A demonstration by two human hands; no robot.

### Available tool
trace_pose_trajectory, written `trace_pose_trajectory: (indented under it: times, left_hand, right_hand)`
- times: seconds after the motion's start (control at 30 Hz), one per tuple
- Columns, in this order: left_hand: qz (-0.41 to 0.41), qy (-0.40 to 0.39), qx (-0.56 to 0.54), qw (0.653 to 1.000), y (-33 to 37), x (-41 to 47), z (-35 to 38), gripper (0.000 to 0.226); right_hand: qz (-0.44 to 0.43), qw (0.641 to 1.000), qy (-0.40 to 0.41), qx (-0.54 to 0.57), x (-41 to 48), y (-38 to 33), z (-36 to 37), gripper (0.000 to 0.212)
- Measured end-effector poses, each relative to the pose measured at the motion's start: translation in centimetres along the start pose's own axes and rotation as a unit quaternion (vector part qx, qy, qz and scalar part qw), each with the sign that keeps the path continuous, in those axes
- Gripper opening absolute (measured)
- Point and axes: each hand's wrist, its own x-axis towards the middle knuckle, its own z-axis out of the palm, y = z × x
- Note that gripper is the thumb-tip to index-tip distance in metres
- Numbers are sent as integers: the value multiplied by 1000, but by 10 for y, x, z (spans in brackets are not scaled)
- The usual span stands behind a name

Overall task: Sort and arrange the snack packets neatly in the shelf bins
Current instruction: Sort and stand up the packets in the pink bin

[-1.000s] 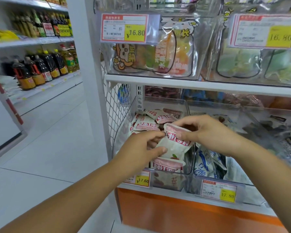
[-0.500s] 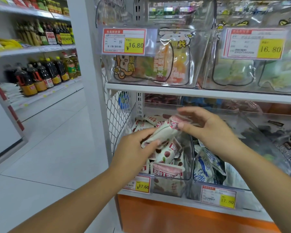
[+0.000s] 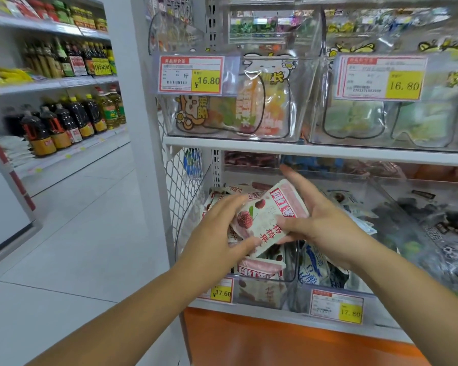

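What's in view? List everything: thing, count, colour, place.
lower bins: three, clear, lower shelf.
upper bins: two, clear, shelf above.
packet: one, white-pink, between both hands.
pink packets: several, pink-white, leftmost lower bin.
blue packets: several, blue-white, next bin right.
dark packets: several, black, rightmost lower bin.
tags: four, red-yellow, bin fronts.
bottles: many, dark and yellow, left shelves.
left hand: one, grips packet's left edge.
right hand: one, pinches packet's right side.

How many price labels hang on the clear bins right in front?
4: upper left label, upper right label, lower left label, partly hidden, and lower right label.
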Motion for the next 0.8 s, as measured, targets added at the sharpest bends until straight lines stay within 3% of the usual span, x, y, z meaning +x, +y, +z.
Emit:
trace_pose_trajectory:
  times: [0.07, 0.17, 0.3, 0.4, 0.53, 0.57, 0.7, 0.8]
  left_hand:
    - [-43, -9, -69, 997, -1, 2, 1, 69]
    - [-60, -16, -106, 992, -3, 4, -2, 49]
    - [-62, -28, -66, 996, -13, 7, -15, 50]
    - [-54, -94, -28, 994, -20, -1, -20, 58]
    - [-55, -131, -12, 990, -20, -12, -19, 61]
    - [-58, -133, -10, 989, -19, -14, -18, 61]
    - [-65, -124, -24, 990, -18, -14, -16, 59]
    - [-60, -146, 12, 987, -14, -9, -16, 47]
  right_hand:
    - [-6, 1000, -10, -22, 0, 0, -1, 74]
    - [-24, 990, 0, -136, -2, -6, 2, 42]
    - [-65, 920, 0, -386, -1, -25, -13, 26]
    - [-29, 881, -116, -458, 4, -26, -3, 18]
    - [2, 766, -261, -588, 22, -6, 26, 29]
    - [27, 751, -291, -592, 28, -9, 26, 32]
    - [94, 807, -316, -490, 49, -33, 7, 19]
    - [79, 788, -322, -519, 58, -26, 6, 12]
